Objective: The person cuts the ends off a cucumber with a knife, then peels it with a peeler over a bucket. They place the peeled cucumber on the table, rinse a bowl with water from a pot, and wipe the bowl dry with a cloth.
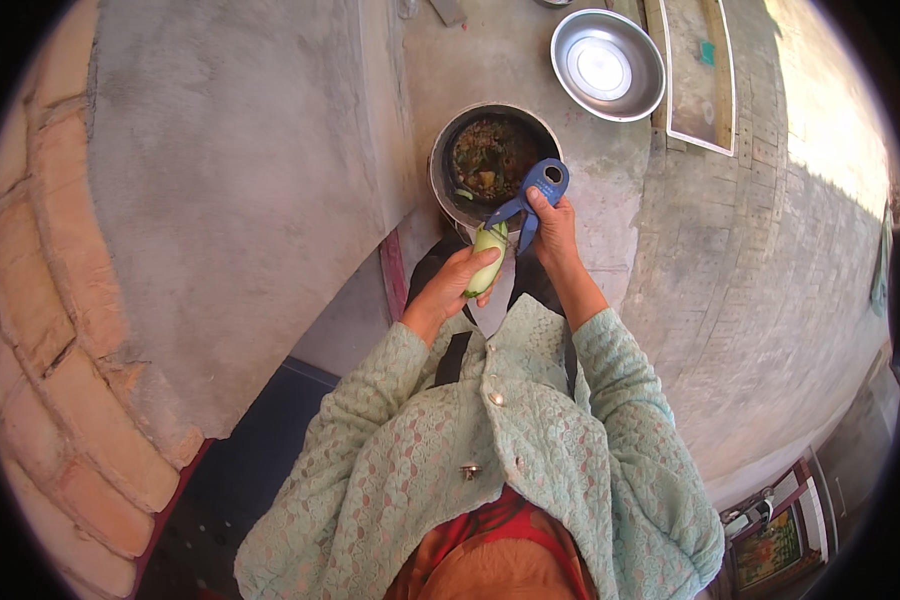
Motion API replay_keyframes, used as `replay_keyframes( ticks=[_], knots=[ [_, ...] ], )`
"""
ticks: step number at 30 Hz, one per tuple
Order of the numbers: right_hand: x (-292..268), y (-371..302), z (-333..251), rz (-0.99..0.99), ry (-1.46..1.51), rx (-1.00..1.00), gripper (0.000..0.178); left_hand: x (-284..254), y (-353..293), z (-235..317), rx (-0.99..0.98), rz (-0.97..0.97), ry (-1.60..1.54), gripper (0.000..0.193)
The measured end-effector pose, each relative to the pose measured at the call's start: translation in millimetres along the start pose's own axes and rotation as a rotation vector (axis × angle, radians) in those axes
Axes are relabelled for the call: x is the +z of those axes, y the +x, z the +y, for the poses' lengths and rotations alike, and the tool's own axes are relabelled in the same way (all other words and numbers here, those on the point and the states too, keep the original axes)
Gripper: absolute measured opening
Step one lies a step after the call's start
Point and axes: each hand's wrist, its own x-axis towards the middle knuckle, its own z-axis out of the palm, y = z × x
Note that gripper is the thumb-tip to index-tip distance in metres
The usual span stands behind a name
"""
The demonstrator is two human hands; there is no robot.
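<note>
My left hand (pixel 452 287) is wrapped round a pale green, squash-like vegetable (pixel 485 262), with darker green skin showing at its lower end. Between the fingers and thumb of my right hand (pixel 556 225) is a blue Y-shaped peeler (pixel 540 190); its two prongs point down toward the vegetable. One prong reaches the vegetable's upper end, but I cannot tell whether the blade touches it. Just beyond both hands stands a dark round bucket (pixel 436 172), with wet-looking mixed scraps (pixel 485 160) inside. My right hand and the peeler cover part of its near right rim.
A shiny metal basin (pixel 625 100) lies on the concrete floor at the far right of the bucket. Beside it is a white-edged frame (pixel 732 100). A grey wall (pixel 230 180) rises close on my left, with bricks (pixel 60 300) along its outer side.
</note>
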Motion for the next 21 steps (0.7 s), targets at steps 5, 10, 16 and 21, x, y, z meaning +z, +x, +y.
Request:
replay_keyframes(
  ticks=[5, 10, 16, 21],
  knots=[
    [-23, 27, 2, 0.153, 0.034, 0.025, 0.031, 2, -8, 2, -0.05, -0.048, -0.023, 0.04],
    [-36, 31, 1, 0.146, -0.067, -0.045, 0.031, -1, -13, -12, 0.077, 0.044, -0.125, 0.039],
    [-7, -9, -11, 0.055, 0.066, 0.006, 0.029, -22, 5, -14, 0.043, 0.093, -0.14, 0.033],
    [17, -59, -16, -0.085, 0.05, 0.068, 0.024, -3, 12, -11, 0.03, 0.193, -0.206, 0.038]
  ],
)
